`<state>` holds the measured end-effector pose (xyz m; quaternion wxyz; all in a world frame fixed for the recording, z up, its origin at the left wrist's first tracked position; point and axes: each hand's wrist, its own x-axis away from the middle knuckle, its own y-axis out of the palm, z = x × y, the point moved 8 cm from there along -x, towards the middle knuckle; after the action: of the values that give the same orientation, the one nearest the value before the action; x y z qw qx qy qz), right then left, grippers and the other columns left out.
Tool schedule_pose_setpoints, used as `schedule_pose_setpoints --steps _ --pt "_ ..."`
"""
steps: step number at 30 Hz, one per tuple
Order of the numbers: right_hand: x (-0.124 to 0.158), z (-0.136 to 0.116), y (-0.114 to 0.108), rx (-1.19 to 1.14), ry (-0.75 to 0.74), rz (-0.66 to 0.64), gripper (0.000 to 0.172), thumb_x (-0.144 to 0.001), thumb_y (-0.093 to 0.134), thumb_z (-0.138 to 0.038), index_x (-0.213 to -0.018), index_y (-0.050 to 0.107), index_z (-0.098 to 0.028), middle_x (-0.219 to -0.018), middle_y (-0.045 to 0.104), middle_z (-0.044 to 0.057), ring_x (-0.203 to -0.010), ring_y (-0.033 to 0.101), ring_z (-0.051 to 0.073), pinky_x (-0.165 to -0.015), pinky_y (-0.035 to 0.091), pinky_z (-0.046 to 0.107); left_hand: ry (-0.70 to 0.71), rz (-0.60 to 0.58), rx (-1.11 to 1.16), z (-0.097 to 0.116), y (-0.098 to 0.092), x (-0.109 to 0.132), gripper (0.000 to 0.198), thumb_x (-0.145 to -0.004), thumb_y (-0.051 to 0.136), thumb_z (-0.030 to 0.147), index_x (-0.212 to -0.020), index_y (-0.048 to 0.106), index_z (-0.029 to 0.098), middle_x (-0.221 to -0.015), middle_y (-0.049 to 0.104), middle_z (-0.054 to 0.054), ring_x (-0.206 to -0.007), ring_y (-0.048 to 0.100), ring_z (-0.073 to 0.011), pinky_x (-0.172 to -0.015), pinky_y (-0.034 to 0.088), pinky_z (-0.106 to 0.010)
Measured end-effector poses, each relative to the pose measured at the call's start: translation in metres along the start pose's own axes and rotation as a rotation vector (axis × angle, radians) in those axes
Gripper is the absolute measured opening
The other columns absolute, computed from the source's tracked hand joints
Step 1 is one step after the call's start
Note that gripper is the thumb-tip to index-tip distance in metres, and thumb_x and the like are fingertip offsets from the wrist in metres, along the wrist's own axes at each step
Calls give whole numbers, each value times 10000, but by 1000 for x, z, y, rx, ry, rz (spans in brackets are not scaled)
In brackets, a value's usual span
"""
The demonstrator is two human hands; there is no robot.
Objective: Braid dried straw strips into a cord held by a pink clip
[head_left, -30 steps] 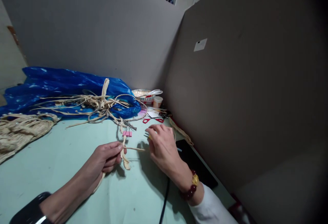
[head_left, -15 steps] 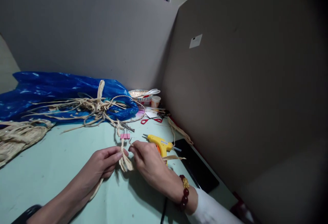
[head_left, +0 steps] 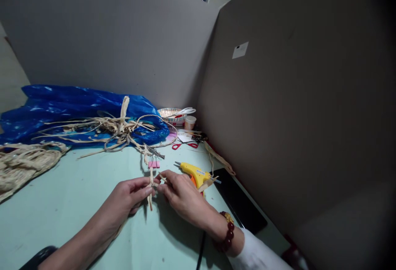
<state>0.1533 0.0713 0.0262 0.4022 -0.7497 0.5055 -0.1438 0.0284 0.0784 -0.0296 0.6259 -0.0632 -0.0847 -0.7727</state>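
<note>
A short braid of pale dried fibre strips (head_left: 151, 174) hangs from a pink binder clip (head_left: 154, 164) above the table's middle. My left hand (head_left: 133, 196) pinches the braid's lower end between thumb and fingers, with a loose strip end pointing down below the thumb. Close beside it, my right hand (head_left: 182, 198) is closed on another fibre strip, whose tail (head_left: 208, 183) sticks out past the hand to the right. A yellow glue gun (head_left: 194, 171) lies just behind the right hand, its handle partly hidden.
A blue plastic bag (head_left: 77, 101) with a tangle of fibre strips (head_left: 120, 127) lies at the back left. A woven fibre bundle (head_left: 27, 165) is at far left. Red-handled scissors (head_left: 185, 146), a paper cup (head_left: 189, 122), a basket (head_left: 170, 114) and a black tablet-like slab (head_left: 241, 200) sit rightward.
The strips that fanned out below my left hand are now gathered narrower. My right hand has drawn its strip across against the braid, and its tail at right has shortened.
</note>
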Motion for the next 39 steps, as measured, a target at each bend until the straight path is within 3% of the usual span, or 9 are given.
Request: schedule_pose_setpoints --steps 6,11,15,19,22,25,29,33,39 --pt "3 -1 -5 25 4 7 124 -944 438 -269 -983 538 -206 -718 555 -11 -696 486 139 -627 294 238 16 6 -35 1 1 1 348 -639 719 462 -718 637 133 -522 436 55 -407 207 -25 -410 98 -199" --pt "1 -3 -3 126 16 7 180 -967 378 -307 -912 510 -197 -683 528 -15 -606 439 123 -583 268 242 -34 43 36 -5 -4 2 359 -632 731 479 -688 614 144 -476 309 104 -410 119 -15 -414 57 -196" --pt "-1 -6 -15 193 -20 131 293 -987 339 -323 -831 548 -188 -714 546 8 -642 466 130 -609 295 246 -56 79 51 -6 -7 3 371 -606 749 459 -748 638 134 -475 286 110 -418 131 -19 -419 47 -202" --pt "3 -19 -27 107 -111 231 190 -958 412 -224 -935 597 -188 -831 613 32 -746 530 137 -679 343 239 -31 123 28 -2 -8 4 367 -615 725 435 -782 649 118 -451 248 122 -419 145 -25 -424 56 -202" --pt "5 -22 -16 24 -95 126 152 -932 459 -203 -1045 560 -210 -777 627 1 -677 534 122 -623 336 222 -17 111 5 0 -6 3 356 -629 697 434 -779 646 115 -433 268 117 -409 163 -30 -420 67 -208" --pt "5 -17 -1 76 -7 30 64 -893 515 -209 -917 574 -209 -664 586 -22 -588 484 114 -547 273 222 -14 103 -24 0 -5 2 420 -616 694 440 -851 655 94 -424 311 109 -402 188 -36 -419 87 -213" --pt "1 -11 5 124 33 63 56 -858 558 -196 -808 581 -202 -659 583 -26 -611 477 110 -564 258 227 -22 135 -58 0 -7 2 525 -581 696 451 -928 668 58 -411 332 107 -399 200 -42 -426 98 -215" --pt "-1 -8 2 139 49 113 67 -840 580 -199 -776 577 -178 -776 606 3 -711 509 125 -616 296 236 -8 162 -74 4 -9 2 480 -556 708 432 -868 708 68 -425 415 74 -410 234 -48 -431 126 -212" --pt "0 -6 -1 120 55 129 160 -878 565 -280 -991 588 -169 -903 642 43 -774 550 150 -659 339 255 86 180 -159 11 -14 2 300 -608 711 381 -782 758 142 -633 661 -28 -591 514 -143 -512 323 -228"
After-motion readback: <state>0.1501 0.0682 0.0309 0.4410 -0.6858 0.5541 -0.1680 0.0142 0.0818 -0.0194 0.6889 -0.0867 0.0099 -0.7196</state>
